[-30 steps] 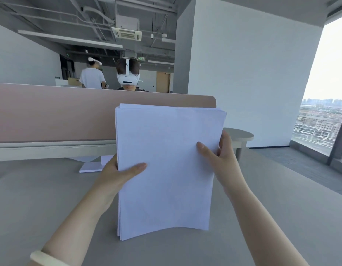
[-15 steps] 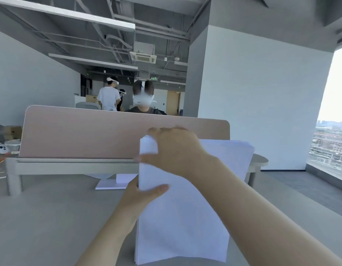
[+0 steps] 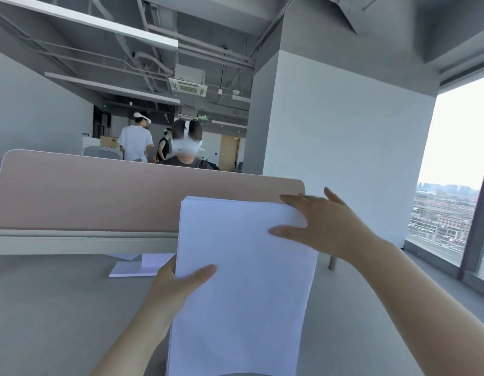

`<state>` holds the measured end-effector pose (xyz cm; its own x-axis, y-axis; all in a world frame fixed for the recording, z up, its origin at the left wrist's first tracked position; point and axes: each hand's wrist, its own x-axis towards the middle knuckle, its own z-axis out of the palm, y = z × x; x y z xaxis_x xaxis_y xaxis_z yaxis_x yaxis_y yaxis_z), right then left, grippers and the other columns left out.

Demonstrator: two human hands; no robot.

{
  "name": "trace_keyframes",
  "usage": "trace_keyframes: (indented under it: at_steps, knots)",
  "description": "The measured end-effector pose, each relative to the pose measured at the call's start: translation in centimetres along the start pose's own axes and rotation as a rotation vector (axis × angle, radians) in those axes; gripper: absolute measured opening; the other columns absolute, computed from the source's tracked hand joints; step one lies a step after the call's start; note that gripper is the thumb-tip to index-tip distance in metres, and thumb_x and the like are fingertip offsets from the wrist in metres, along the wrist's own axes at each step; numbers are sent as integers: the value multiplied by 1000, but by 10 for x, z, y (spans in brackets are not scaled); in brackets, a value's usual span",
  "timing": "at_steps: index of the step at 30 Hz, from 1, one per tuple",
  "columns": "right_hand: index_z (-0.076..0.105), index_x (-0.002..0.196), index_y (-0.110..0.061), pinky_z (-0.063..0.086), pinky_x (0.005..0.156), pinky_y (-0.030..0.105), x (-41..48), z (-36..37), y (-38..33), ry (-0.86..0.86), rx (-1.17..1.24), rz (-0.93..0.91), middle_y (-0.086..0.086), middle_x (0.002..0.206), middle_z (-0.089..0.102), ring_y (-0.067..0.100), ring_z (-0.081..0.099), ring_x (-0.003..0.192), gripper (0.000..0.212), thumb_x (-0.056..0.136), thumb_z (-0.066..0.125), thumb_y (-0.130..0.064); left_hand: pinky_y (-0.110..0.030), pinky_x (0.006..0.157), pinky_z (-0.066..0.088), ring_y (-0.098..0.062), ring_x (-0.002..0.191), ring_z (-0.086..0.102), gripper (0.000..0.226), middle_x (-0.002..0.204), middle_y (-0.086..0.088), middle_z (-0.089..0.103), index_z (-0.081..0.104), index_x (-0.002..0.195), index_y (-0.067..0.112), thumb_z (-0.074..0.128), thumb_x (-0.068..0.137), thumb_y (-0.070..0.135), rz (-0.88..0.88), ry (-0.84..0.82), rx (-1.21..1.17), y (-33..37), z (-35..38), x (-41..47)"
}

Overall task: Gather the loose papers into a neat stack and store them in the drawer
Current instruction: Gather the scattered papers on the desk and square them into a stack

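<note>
A thick stack of white papers [image 3: 243,289] stands upright on its lower edge on the grey desk [image 3: 59,308] in front of me. My left hand [image 3: 178,283] grips the stack's left edge, thumb across the front sheet. My right hand [image 3: 327,226] lies at the top right corner with its fingers stretched out along the top edge and its thumb flat on the front sheet. The stack's bottom edge is cut off by the frame. No drawer is in view.
A pink partition [image 3: 100,191] runs along the back of the desk. A flat white piece [image 3: 137,267] lies at its foot, left of the stack. People wearing headsets [image 3: 185,147] are beyond the partition. A white pillar and a large window stand on the right.
My right hand slid from the stack's top left corner to the top right corner. The left hand kept its hold on the left edge. The camera view has tilted upward.
</note>
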<state>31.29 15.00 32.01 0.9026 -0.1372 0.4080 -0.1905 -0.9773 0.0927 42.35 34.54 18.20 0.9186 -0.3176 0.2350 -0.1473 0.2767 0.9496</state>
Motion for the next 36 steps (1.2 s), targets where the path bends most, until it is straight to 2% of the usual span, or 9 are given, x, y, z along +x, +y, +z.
trace_keyframes:
  at_steps: [8,12,17,25,27,29,31,33,36]
  knots:
    - [17,152,-13,-2,122,44,8,-7,-22,-12,-125,110,0,159,22,15,8,150,90,85,47,-66,-17,61,54,-6,75,74,27,86,8,78,71,92,22,83,69,14,-12,-26,-7,-3,-2,-1]
    - [28,145,-11,23,115,35,21,2,-99,20,61,-164,5,150,38,23,31,141,74,89,53,-52,-20,58,54,-7,69,74,31,77,8,77,71,88,21,84,60,19,-11,-4,10,-2,0,-2]
    - [38,142,-18,30,108,31,27,7,-125,104,227,-301,-3,146,45,20,40,134,64,89,54,-53,-16,53,51,-4,64,72,19,71,11,76,70,84,20,82,70,13,10,19,19,-4,1,-1]
    - [31,146,-39,3,122,37,10,16,2,68,173,22,-20,154,28,5,19,146,68,86,44,-66,-26,64,53,-6,70,74,21,80,10,77,71,88,23,80,71,14,-3,9,-35,-6,0,1]
    - [41,139,-44,19,120,40,11,22,21,142,448,115,-21,150,35,6,28,141,59,84,55,-59,-26,66,53,-8,74,74,30,83,10,77,71,89,24,87,63,21,-5,-4,-34,-5,0,1]
    - [43,137,-43,39,108,35,6,37,29,189,973,189,-20,139,45,6,45,128,59,82,67,-48,-23,64,54,-7,76,74,49,84,12,77,70,91,27,86,45,36,17,-13,-43,-2,-1,0]
    - [46,135,-36,45,98,30,-7,65,27,47,1399,189,-16,132,58,6,59,117,59,81,70,-43,-16,58,53,-3,75,73,58,84,17,76,67,92,32,82,37,42,49,8,-47,-2,-1,0]
    - [55,129,-25,51,90,29,-25,103,15,-105,1567,219,-8,121,69,10,67,108,52,81,66,-41,-13,56,52,-2,75,72,46,82,20,75,65,92,34,86,51,36,83,50,-40,-6,2,0]
    - [67,114,-20,56,84,37,-43,147,-6,-6,1711,392,0,109,75,20,72,99,48,75,75,-47,-8,55,51,5,73,70,30,75,25,73,65,91,31,81,70,15,138,121,-28,-15,11,-1]
